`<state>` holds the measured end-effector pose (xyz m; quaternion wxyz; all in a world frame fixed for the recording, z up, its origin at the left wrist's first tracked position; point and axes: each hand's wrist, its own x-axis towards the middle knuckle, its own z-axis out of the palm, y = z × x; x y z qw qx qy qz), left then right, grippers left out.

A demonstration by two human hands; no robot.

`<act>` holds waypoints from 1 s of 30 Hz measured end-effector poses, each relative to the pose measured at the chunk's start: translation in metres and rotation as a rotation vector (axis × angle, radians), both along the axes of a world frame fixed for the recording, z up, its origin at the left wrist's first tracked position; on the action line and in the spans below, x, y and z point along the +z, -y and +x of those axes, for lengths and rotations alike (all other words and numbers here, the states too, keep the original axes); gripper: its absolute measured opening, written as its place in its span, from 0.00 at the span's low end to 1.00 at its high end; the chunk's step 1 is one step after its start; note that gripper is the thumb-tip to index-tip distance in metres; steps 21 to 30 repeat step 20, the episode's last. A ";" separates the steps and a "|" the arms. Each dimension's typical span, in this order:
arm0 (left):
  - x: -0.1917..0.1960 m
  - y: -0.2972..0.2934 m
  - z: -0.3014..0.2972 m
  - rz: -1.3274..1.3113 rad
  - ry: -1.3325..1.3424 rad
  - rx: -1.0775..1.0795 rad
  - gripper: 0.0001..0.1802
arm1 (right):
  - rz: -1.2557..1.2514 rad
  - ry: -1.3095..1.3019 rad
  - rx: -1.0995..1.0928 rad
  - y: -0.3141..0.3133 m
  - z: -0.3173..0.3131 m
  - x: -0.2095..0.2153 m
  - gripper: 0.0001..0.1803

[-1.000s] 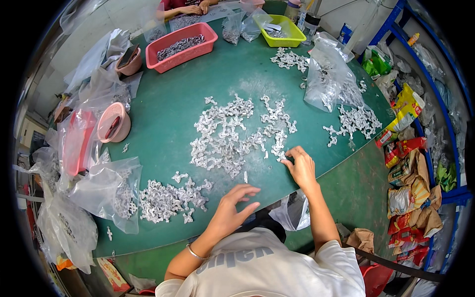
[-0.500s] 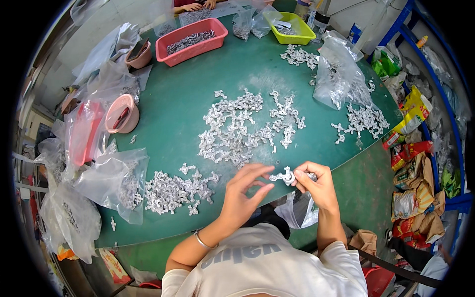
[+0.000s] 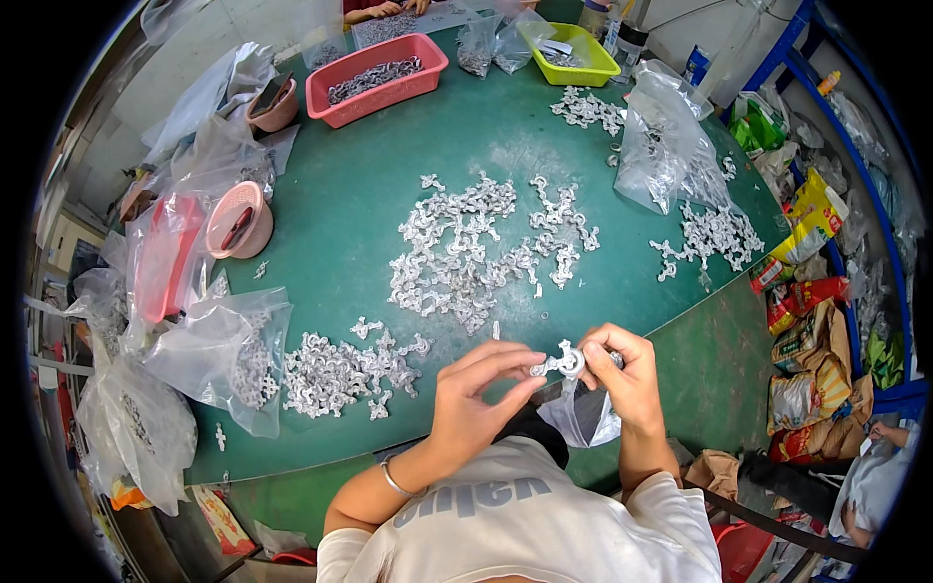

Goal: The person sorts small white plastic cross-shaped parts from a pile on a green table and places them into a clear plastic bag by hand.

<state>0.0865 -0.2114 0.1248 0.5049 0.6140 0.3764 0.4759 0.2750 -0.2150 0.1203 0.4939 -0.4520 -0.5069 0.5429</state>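
A small silvery metal casting (image 3: 561, 360) with a ring-like curve and short arms is held over the table's near edge. My left hand (image 3: 478, 391) pinches its left end between thumb and fingertips. My right hand (image 3: 627, 374) grips its other side with thumb and forefinger. More grey metal shows among the right hand's curled fingers, partly hidden. Just beyond my hands spreads a loose heap of similar castings (image 3: 452, 248). A denser pile of castings (image 3: 330, 374) lies left of my left hand.
Another pile (image 3: 719, 238) lies at the right beside a clear plastic bag (image 3: 666, 146). A red tub (image 3: 428, 68) and a yellow-green basket (image 3: 603, 68) stand at the far side, near another person's hands (image 3: 398, 8). A pink basket (image 3: 258, 233) and plastic bags line the left.
The left hand has closed its fingertips on the casting's left end. The casting has turned slightly between my hands. A small slim piece now lies on the table beyond the left hand.
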 end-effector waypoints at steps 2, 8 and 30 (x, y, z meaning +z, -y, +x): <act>0.002 0.001 0.000 -0.022 0.032 0.002 0.14 | 0.027 0.012 0.000 0.000 -0.001 0.001 0.10; 0.001 0.002 0.000 -0.022 0.068 -0.013 0.12 | 0.036 0.019 -0.021 0.001 -0.004 0.002 0.12; -0.054 -0.009 -0.059 -0.127 -0.712 0.225 0.06 | 0.071 0.754 -0.302 -0.057 0.026 -0.072 0.09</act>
